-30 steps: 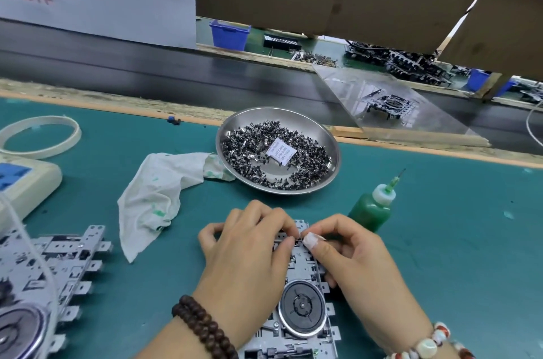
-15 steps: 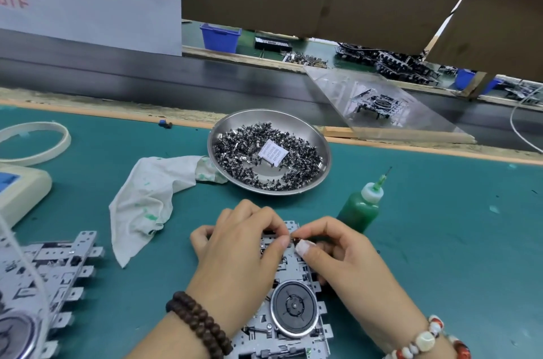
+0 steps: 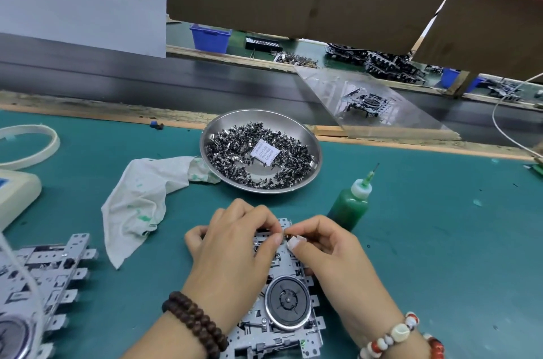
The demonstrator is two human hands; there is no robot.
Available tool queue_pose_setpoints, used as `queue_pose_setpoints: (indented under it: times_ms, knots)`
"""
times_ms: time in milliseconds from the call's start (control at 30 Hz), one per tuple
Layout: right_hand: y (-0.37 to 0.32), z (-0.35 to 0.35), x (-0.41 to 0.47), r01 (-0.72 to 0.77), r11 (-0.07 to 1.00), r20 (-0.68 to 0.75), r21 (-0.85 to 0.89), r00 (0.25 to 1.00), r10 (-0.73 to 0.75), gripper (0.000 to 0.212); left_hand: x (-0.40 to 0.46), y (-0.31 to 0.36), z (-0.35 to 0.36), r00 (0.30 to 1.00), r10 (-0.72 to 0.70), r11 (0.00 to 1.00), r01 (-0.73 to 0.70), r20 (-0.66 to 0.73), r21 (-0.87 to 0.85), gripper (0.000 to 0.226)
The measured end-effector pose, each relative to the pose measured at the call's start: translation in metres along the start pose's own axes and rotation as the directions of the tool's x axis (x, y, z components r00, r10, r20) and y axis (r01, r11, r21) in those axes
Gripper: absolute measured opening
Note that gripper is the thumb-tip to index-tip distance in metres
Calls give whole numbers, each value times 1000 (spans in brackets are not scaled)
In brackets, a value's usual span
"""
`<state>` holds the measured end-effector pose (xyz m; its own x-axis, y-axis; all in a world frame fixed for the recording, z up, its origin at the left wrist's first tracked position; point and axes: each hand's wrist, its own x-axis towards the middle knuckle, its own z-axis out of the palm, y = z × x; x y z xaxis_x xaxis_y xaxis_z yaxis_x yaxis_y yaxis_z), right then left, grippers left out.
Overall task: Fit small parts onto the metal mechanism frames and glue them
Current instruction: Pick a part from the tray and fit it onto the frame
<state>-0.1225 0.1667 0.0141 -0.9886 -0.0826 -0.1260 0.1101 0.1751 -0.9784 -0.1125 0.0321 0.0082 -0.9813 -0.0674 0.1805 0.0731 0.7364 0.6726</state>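
Two hands work over one metal mechanism frame (image 3: 276, 326) lying flat on the green counter (image 3: 426, 241), just near-side of the steel dish (image 3: 305, 135) of small parts (image 3: 235, 150).

Left hand (image 3: 235, 253): palm down across the frame's far left portion, fingers curled, index tip bent to meet the thumb at the frame's far edge. Grip closed; appears to pinch a small dark part, but it is too small to identify.

Right hand (image 3: 329, 253): comes in from the frame's right side, thumb and index pinched together just beside the left fingertips. Thumbnail pale, facing up. Grip closed on something tiny at the same spot; cannot tell whether both hands share one part.

Hidden: frame's far half lies mostly under both hands; its round black wheel (image 3: 289, 304) shows between the wrists. Near edge cut off by the picture.

Green glue bottle (image 3: 351, 203) stands upright just right of the frame's far corner, untouched. Stained white cloth (image 3: 141, 200) lies left of the frame. More frames (image 3: 44, 285), partly cropped, farther left.
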Motion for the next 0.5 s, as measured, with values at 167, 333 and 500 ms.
queue_pose_setpoints:
  times_ms: [167,333,500]
  knots:
    - [-2,3,0,-38,999,-30,8,999,38,16,-3,2,-2,1000,14,1000,-13,5,-24,9]
    - [-4,6,1,-77,995,-51,60,995,80,19,-5,4,-3,994,112,991,-113,-8,-78,19]
    - [-3,7,1,-75,994,-72,75,994,81,17,-6,3,-3,982,186,980,-188,-34,-70,15]
